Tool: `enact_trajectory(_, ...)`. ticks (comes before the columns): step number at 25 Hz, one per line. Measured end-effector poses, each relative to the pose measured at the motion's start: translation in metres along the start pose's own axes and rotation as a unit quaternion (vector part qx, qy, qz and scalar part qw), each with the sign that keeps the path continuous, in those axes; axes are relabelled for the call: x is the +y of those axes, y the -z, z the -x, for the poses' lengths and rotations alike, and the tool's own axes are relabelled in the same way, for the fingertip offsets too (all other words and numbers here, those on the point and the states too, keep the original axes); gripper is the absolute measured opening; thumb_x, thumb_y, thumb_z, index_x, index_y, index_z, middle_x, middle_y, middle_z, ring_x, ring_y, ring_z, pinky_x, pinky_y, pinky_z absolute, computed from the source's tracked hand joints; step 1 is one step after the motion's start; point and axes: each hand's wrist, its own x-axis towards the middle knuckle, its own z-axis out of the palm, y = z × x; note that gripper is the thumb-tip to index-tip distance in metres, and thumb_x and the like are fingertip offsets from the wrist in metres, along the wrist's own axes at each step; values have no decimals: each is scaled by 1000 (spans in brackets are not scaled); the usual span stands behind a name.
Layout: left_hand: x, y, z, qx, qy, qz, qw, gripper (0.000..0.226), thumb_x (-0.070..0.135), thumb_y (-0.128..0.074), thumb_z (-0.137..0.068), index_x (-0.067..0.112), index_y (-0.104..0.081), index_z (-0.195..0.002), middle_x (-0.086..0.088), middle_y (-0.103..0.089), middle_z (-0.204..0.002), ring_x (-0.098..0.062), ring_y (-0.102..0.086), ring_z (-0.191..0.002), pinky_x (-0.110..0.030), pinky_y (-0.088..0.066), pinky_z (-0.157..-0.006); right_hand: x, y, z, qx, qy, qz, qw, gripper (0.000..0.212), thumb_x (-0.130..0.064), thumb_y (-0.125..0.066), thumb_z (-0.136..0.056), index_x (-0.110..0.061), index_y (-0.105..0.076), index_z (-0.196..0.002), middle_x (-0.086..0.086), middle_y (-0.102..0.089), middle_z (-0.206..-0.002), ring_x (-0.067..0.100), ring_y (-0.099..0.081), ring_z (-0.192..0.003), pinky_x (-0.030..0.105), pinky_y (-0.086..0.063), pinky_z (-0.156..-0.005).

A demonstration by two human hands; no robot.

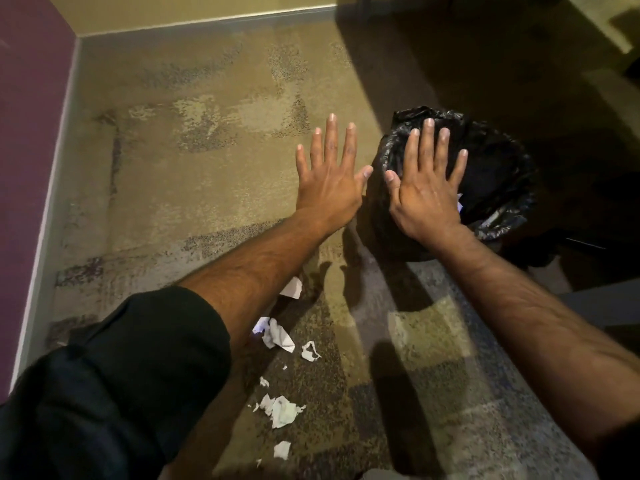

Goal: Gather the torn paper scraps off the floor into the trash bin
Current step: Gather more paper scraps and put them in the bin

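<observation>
Black sleeve [114, 382] on the left arm fills the lower-left corner, w/ torn paper scraps [282, 410] strewn on the patterned carpet [173, 209] just beside and partly under that forearm, all outside the bin. Both hands are stretched fwd, palms down, fingers spread flat, nothing held: left hand [329, 178] over bare carpet, right hand [427, 192] over the near rim of the trash bin [498, 174]. Bin has a black liner, stands right of center, w/ a bit of white paper [460, 205] showing inside by the right hand's edge.
</observation>
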Motion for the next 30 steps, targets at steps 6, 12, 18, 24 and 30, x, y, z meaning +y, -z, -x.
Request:
enact_trajectory(6,-69,-3,40,-18,59,0,998,72,56,-18,-104,20,10,-159,-12,20,-166,-33,10,-154,-58,3,-121,-74,-26,18,3,88,-15,996,70,-47,-22,-105,-5,-5,-159,16,4,-167,34,5,-154,60,2,-121)
enact_trajectory(12,-131,-23,103,-52,123,5,991,71,55,-18,-105,21,12,-159,-10,22,-166,-33,12,-154,-59,5,-121,-124,-79,65,-49,116,-36,991,69,-47,-21,-106,-5,-6,-159,16,3,-167,35,4,-154,63,-2,-120)
enact_trajectory(18,-193,-52,182,-72,208,-2,975,69,53,-22,-105,21,6,-160,-10,17,-167,-32,7,-155,-59,2,-120,-184,-116,110,-115,158,-61,979,69,-45,-23,-106,-5,-3,-159,15,5,-168,32,8,-154,60,4,-121)
enact_trajectory(24,-241,-73,254,-114,287,-8,951,66,53,-28,-104,26,-6,-160,-10,13,-168,-36,-2,-154,-65,-7,-117,-248,-139,141,-160,207,-104,960,76,-52,-17,-101,-3,-11,-158,18,-7,-167,38,-6,-154,55,-7,-122)
enact_trajectory(30,-282,-70,295,-176,310,28,934,63,30,-47,-98,37,-22,-155,-4,3,-168,-34,-12,-149,-63,-24,-112,-293,-169,162,-314,312,-113,890,104,-69,-47,-89,0,-9,-157,20,-15,-165,37,-20,-150,46,-20,-122)
